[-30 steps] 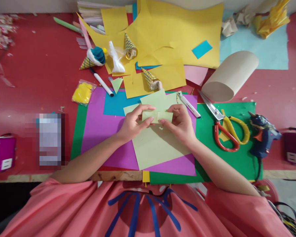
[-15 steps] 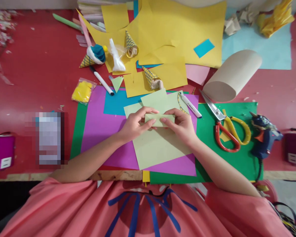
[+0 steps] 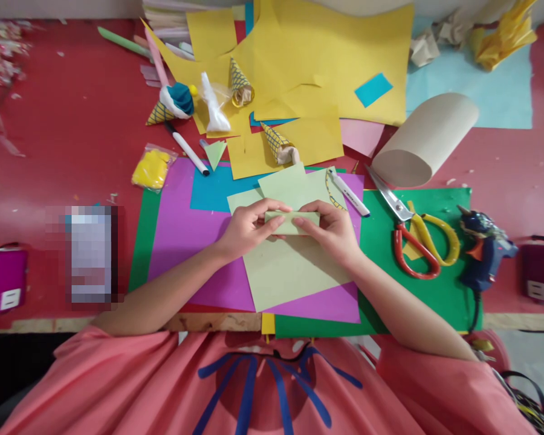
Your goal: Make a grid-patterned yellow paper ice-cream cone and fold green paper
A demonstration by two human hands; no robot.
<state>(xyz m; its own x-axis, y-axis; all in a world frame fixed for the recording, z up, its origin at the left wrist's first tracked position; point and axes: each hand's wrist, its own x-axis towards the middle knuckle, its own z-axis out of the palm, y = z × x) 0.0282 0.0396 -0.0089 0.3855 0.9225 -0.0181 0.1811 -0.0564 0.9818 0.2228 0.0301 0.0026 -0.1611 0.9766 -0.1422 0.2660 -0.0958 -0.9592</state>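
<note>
A small folded piece of pale green paper (image 3: 290, 225) is pinched between both hands, thumbs on its near face and fingers behind it. My left hand (image 3: 249, 226) grips its left end, and my right hand (image 3: 335, 228) grips its right end. Beneath them lies a larger pale green sheet (image 3: 294, 272), with another pale green piece (image 3: 283, 181) just beyond the fingers. These rest on a purple sheet (image 3: 190, 241). A white marker (image 3: 351, 194) lies just past my right hand.
Red-and-yellow-handled scissors (image 3: 401, 211), a blue glue gun (image 3: 485, 248) and a cardboard tube (image 3: 426, 139) are on the right. Patterned paper cones (image 3: 276, 142), yellow sheets (image 3: 330, 54) and a bag of yellow material (image 3: 152, 167) lie beyond. A blurred-out rectangle (image 3: 90, 257) is at left.
Almost nothing differs. Both hands keep their pinch on the folded green paper, which sits very slightly lower and further left in view.
</note>
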